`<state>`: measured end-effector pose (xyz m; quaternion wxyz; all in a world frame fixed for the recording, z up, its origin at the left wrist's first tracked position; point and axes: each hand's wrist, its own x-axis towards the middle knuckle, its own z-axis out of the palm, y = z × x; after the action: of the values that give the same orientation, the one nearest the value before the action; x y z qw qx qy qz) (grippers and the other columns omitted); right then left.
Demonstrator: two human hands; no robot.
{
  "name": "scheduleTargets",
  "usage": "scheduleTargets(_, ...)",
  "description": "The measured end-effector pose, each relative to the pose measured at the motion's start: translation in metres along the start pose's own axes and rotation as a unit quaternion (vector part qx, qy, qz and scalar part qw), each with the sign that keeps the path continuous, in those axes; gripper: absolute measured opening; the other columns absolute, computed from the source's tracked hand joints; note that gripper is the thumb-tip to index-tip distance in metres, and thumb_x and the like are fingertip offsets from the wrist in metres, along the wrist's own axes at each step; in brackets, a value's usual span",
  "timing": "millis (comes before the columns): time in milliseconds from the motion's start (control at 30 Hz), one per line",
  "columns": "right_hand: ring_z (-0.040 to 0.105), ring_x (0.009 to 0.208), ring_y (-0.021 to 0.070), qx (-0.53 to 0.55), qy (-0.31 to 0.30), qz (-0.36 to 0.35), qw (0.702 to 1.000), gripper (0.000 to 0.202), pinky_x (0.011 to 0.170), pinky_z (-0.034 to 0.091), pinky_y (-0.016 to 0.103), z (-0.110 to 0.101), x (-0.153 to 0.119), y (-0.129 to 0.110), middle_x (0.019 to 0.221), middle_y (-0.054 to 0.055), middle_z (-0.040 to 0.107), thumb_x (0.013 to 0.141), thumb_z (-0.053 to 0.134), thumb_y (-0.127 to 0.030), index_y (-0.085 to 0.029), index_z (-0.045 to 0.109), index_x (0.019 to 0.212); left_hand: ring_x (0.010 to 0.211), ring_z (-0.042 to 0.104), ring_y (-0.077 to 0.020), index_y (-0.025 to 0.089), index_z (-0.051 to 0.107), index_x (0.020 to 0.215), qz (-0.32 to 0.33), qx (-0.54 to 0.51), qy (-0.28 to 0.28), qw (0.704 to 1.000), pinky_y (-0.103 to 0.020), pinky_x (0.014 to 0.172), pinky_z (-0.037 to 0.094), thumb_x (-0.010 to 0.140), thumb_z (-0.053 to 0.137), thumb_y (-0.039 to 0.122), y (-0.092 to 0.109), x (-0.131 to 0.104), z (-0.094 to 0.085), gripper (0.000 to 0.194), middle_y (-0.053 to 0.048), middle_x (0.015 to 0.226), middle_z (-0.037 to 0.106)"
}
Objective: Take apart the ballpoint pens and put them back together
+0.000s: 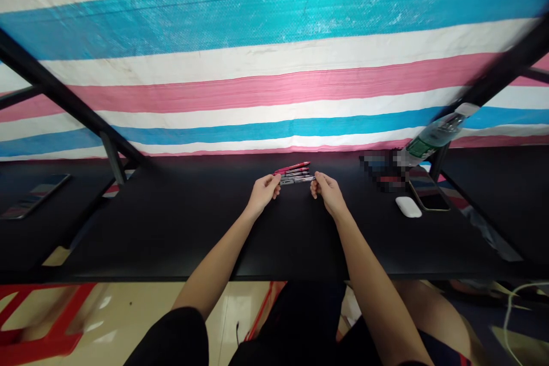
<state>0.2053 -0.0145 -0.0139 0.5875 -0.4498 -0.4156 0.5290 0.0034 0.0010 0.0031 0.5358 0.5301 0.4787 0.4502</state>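
Several pens lie side by side on the black table, pointing left to right. Those farthest back are red or pink, and the nearer ones look clear and dark. My left hand pinches the left end of the nearest pen, thumb on top. At that pen's right end, my right hand has thumb and fingers closed on the tip. Whether either hand touches other pens in the row, I cannot tell.
On the right stand a water bottle, a phone and a white earbud case. Another phone lies on the left table. Dark metal frames slant up at both sides before a striped sheet. A red stool is below left.
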Motion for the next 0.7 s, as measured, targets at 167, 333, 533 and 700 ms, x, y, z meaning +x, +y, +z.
scheduleTargets(167,0.044,0.045,0.0070,0.006,0.016,-0.009,1.000,0.048,0.039,0.035,0.021,0.0002,0.0004,0.0006,0.057,-0.004,0.050,0.073,0.071,-0.063,-0.020,0.050,0.064,0.043,0.040,-0.0072,0.015,0.056,0.056,-0.033,0.036,-0.001,0.999,-0.023,0.043,0.028,0.080,0.059,0.065,-0.0010,0.0006,-0.0012,0.055,0.000,0.050,0.048)
scheduleTargets(333,0.045,0.045,0.0069,0.005,0.025,-0.016,1.000,0.048,0.039,0.035,0.021,-0.0008,0.0011,0.0021,0.057,-0.004,0.050,0.074,0.071,-0.063,-0.020,0.052,0.065,0.047,0.041,-0.0069,0.015,0.059,0.063,-0.010,0.018,-0.011,1.000,-0.021,0.044,0.028,0.076,0.065,0.061,0.0002,-0.0003,-0.0017,0.049,0.001,0.054,0.049)
scheduleTargets(533,0.044,0.045,0.0076,-0.001,0.038,-0.011,0.999,0.049,0.038,0.035,0.021,-0.0014,0.0021,0.0024,0.057,-0.004,0.050,0.073,0.070,-0.065,-0.020,0.051,0.064,0.049,0.040,-0.0067,0.017,0.061,0.080,0.006,-0.034,-0.013,0.999,-0.020,0.044,0.026,0.074,0.071,0.055,0.0025,-0.0010,-0.0008,0.041,0.003,0.058,0.048)
scheduleTargets(700,0.045,0.045,0.0078,-0.007,0.030,-0.017,0.999,0.048,0.039,0.036,0.022,-0.0012,0.0019,0.0022,0.057,-0.003,0.051,0.074,0.069,-0.064,-0.020,0.052,0.064,0.047,0.042,-0.0081,0.014,0.059,0.058,-0.037,0.020,-0.028,0.999,-0.022,0.044,0.028,0.081,0.056,0.066,0.0034,-0.0010,-0.0004,0.057,-0.001,0.052,0.048)
